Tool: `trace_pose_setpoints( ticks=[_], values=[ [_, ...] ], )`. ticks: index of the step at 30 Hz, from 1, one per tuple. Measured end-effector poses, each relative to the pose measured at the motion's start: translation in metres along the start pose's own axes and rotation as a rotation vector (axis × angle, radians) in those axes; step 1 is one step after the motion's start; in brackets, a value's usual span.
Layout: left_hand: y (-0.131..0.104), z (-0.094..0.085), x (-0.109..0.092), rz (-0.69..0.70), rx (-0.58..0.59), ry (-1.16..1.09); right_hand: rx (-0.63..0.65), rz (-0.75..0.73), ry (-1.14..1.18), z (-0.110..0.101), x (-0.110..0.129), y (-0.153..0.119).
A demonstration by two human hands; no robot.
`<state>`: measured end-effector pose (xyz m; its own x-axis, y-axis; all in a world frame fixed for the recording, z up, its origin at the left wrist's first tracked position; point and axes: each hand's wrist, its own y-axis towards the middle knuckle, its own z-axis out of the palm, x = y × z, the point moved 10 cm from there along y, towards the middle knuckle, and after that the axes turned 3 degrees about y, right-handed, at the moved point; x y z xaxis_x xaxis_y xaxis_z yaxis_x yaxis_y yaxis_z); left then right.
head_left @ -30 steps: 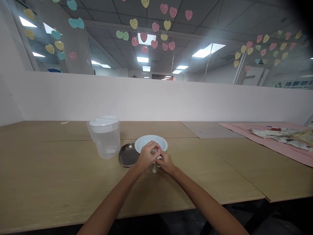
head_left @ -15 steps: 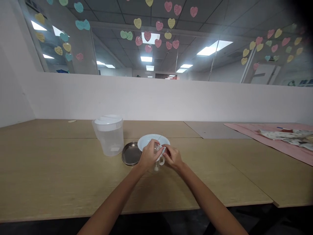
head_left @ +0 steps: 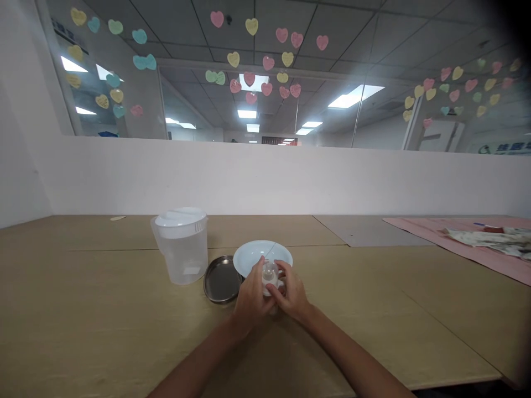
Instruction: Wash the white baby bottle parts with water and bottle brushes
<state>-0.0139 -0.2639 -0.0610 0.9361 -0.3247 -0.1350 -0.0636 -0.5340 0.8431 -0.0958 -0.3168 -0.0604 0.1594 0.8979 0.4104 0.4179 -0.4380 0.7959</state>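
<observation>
Both my hands meet over a small clear bottle [head_left: 270, 272] with a rounded top, standing on the wooden table [head_left: 103, 320]. My left hand [head_left: 250, 301] wraps its left side and my right hand [head_left: 290, 293] pinches it from the right near the top. Just behind the bottle sits a white bowl [head_left: 263, 255] with a thin stick lying in it. A round metal dish [head_left: 221, 279] lies to the left of my hands. Further left stands a translucent plastic pitcher [head_left: 182, 246] with a white lid.
A white partition wall [head_left: 265, 177] runs along the table's far edge, with glass and paper hearts above it. At the far right lies a pink cloth [head_left: 464, 243] with printed items on it. A grey mat [head_left: 365, 229] lies beside the cloth.
My hands stay on the bottle; the right hand has closed in again on its top after drawing slightly away. The camera tilted up and everything sits lower in the frame.
</observation>
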Motion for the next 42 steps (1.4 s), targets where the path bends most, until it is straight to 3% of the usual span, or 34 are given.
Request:
trace_pose_setpoints(
  ticks=[6, 11, 16, 20, 22, 24, 29, 34, 42],
  values=[
    [0.002, -0.004, -0.001, 0.002, -0.037, -0.008, 0.017, 0.039, 0.082, 0.003, 0.005, 0.001],
    [0.002, -0.006, -0.010, 0.096, -0.088, 0.058, -0.012, 0.079, 0.095, -0.002, 0.005, 0.004],
    [0.004, -0.006, -0.009, 0.082, -0.058, 0.056, -0.038, 0.051, 0.008, -0.001, 0.006, 0.000],
    [0.005, -0.008, -0.004, -0.003, -0.040, 0.021, -0.225, 0.049, 0.077, -0.015, 0.002, -0.005],
    [0.005, -0.010, -0.005, -0.007, -0.049, 0.031, -0.343, 0.099, 0.163, -0.026, -0.006, -0.005],
    [0.006, -0.012, -0.009, 0.030, -0.064, 0.049, -0.379, 0.184, 0.220, -0.030, -0.018, -0.001],
    [0.006, -0.012, -0.009, 0.035, -0.058, 0.029, -0.222, 0.329, 0.161, -0.021, -0.045, 0.012],
    [0.006, -0.010, -0.004, -0.004, -0.021, -0.011, -0.089, 0.256, 0.122, -0.011, -0.044, 0.017],
    [0.005, -0.013, -0.008, 0.045, -0.044, 0.006, 0.119, 0.228, 0.103, 0.008, -0.045, 0.017]
  ],
)
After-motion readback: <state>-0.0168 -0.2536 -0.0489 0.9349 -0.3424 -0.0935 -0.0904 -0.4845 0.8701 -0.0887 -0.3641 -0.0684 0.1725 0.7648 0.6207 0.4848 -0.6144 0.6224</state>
